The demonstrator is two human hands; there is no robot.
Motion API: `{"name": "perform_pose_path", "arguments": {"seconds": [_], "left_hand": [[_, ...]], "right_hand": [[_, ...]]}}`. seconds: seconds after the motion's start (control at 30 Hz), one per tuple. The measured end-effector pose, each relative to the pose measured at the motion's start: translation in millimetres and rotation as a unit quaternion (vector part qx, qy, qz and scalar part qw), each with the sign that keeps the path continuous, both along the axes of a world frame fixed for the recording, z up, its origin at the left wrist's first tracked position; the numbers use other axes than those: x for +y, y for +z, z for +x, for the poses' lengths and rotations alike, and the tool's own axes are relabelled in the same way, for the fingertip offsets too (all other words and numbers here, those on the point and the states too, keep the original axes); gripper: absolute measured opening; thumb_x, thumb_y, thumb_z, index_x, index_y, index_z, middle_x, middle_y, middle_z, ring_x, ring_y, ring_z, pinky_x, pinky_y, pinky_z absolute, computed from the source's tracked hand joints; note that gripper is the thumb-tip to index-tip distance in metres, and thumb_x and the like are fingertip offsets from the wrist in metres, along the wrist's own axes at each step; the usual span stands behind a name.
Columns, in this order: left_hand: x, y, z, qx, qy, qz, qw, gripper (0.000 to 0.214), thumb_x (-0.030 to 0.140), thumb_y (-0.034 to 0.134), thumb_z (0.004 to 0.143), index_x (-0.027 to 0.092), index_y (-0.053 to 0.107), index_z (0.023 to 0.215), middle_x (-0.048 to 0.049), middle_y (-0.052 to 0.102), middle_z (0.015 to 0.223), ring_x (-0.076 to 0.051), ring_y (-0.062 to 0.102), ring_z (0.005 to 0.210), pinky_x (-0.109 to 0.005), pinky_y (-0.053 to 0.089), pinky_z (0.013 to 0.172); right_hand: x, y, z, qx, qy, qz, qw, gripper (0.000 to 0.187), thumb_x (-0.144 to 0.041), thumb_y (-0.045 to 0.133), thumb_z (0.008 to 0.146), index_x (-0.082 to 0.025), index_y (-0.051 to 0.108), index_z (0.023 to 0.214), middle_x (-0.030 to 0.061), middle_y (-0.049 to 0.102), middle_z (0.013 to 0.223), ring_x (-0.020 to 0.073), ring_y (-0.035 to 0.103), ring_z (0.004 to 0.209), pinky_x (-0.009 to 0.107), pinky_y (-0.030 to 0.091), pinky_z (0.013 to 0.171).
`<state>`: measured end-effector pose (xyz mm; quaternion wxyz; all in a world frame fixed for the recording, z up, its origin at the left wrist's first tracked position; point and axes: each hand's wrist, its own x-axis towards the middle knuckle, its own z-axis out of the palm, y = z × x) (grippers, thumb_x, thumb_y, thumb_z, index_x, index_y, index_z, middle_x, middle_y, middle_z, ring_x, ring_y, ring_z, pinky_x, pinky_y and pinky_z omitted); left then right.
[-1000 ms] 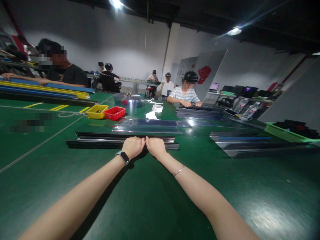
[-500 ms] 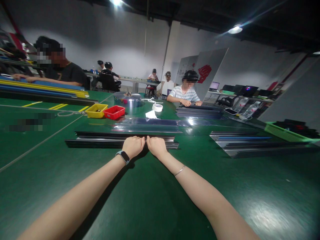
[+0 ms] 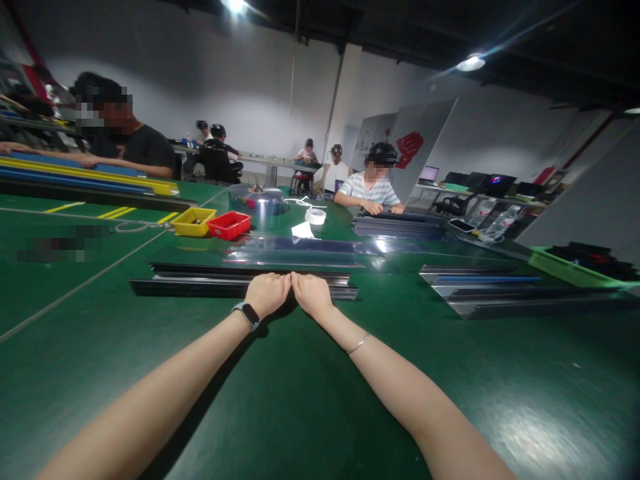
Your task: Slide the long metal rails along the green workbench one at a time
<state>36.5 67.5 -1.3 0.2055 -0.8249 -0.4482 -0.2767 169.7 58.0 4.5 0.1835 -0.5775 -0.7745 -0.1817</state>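
Observation:
A long black channel-shaped profile [image 3: 190, 287] lies crosswise on the green table, its ends showing on both sides of my hands. Toward its right part, my left hand [image 3: 269, 293] is closed over it with the fingers curled down. My right hand [image 3: 312, 295] is closed right beside the left one, thumbs side by side, also on the profile. My fingertips and what they pinch are hidden behind the knuckles. Just past the profile lie clear glossy plastic strips [image 3: 295, 257].
A yellow bin [image 3: 194, 222] and a red bin [image 3: 229, 226] stand beyond, near a roll of white tape [image 3: 315, 216]. More profiles [image 3: 500, 293] lie at right by a green basket [image 3: 575, 267]. Across the table a person in a striped shirt [image 3: 367, 190] handles dark profiles.
My right hand has shifted very slightly left, closer against my left hand. The profile stays in place. The co-worker at left has moved their arms a little.

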Motion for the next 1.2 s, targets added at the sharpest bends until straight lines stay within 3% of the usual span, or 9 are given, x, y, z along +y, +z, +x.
{"name": "perform_pose_path", "arguments": {"seconds": [0.3, 0.63, 1.2], "left_hand": [[-0.1, -3.2, -1.9, 0.001, -0.007, 0.003, 1.000, 0.043, 0.026, 0.026, 0.087, 0.015, 0.055, 0.058, -0.0055, 0.057, 0.055, -0.015, 0.052, 0.054, -0.028, 0.032, 0.054], [-0.2, -3.9, -1.9, -0.010, 0.001, 0.016, 1.000, 0.043, 0.026, 0.027, 0.086, 0.014, 0.056, 0.057, -0.0066, 0.057, 0.054, -0.015, 0.052, 0.055, -0.028, 0.032, 0.055], [-2.9, -1.5, 0.2, -0.012, -0.001, 0.014, 1.000, 0.043, 0.026, 0.028, 0.086, 0.015, 0.056, 0.056, -0.0059, 0.057, 0.054, -0.014, 0.052, 0.053, -0.028, 0.032, 0.053]], "right_hand": [[0.9, -4.2, 1.7, -0.011, 0.023, 0.009, 1.000, 0.046, -0.028, 0.018, 0.091, -0.016, 0.061, 0.079, 0.0057, 0.065, 0.067, 0.0130, 0.058, 0.060, 0.020, 0.032, 0.053], [2.3, -5.9, 0.3, 0.015, -0.012, 0.016, 1.000, 0.049, -0.030, 0.019, 0.091, -0.014, 0.062, 0.073, 0.0077, 0.065, 0.067, 0.0120, 0.059, 0.061, 0.020, 0.034, 0.054], [1.2, -7.7, -0.3, -0.002, 0.004, 0.019, 1.000, 0.046, -0.028, 0.020, 0.091, -0.014, 0.063, 0.077, 0.0066, 0.064, 0.065, 0.0115, 0.058, 0.060, 0.019, 0.034, 0.054]]}}
